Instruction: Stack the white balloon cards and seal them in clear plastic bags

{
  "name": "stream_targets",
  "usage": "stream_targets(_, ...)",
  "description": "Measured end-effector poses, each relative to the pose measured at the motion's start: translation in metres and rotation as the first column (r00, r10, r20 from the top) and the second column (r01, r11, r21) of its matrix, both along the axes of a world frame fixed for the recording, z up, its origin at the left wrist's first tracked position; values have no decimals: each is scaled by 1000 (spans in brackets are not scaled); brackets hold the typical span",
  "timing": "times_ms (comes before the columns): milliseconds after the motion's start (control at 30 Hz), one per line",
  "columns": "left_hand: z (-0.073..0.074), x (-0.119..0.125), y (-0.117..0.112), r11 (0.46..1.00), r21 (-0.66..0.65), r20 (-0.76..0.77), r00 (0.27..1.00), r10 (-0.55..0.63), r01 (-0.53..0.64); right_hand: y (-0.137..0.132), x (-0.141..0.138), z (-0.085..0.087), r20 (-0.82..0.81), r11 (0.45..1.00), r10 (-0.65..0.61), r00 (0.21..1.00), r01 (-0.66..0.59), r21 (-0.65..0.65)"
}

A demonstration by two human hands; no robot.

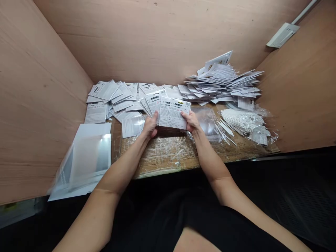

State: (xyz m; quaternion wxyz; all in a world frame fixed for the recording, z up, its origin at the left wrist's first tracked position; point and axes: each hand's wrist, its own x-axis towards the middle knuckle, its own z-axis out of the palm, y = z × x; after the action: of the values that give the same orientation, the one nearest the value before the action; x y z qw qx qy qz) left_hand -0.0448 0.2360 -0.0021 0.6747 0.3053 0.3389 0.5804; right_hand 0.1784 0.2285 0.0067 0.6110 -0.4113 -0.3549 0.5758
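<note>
In the middle of the head view, my left hand (pixel 151 125) grips a fanned bunch of printed cards (pixel 152 101), its thumb on the front. My right hand (pixel 192 121) pinches white printed cards (pixel 172 113) with small black print and a hang hole at the top. The two bunches overlap between my hands, just above the table. Behind and left of them lies a spread of similar printed cards (pixel 105 91). Clear plastic sleeves (pixel 207 120) lie right beside my right hand. Fingers behind the cards are hidden.
A tall heap of packed cards (pixel 220 82) stands at the back right. White plastic strips (pixel 241 120) lie bundled in front of it. Clear plastic sheets (pixel 86 157) rest at left on the taped cardboard surface (pixel 162 154). Wooden panels (pixel 131 38) enclose three sides; a power strip (pixel 282 35) hangs at right.
</note>
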Motion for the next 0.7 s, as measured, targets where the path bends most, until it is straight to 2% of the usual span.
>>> stream_targets(100, 0, -2, 2, 998, -25, -20, 998, 57, -58, -1, 2, 2, -49, 1000, -28, 998, 28, 1)
stream_targets(200, -3, 1, 0, 993, 47, -87, 990, 115, -111, -2, 0, 3, -99, 1000, -13, 995, 10, -23)
stream_targets(367, -9, 7, -8, 982, 132, -181, 971, 156, -133, -5, -7, -2, -110, 996, 19, 994, -29, -86)
stream_targets(500, -10, 7, -10, 971, 169, -192, 961, 199, -167, -7, -12, -6, -91, 990, 68, 994, -79, -117)
stream_targets(600, -10, 6, -8, 974, 153, -207, 958, 196, -167, -7, -14, -7, -113, 993, 49, 992, -60, -102)
stream_targets(700, -10, 5, -3, 976, 114, -151, 967, 204, -188, -5, -13, -8, -133, 996, 25, 991, -36, -84)
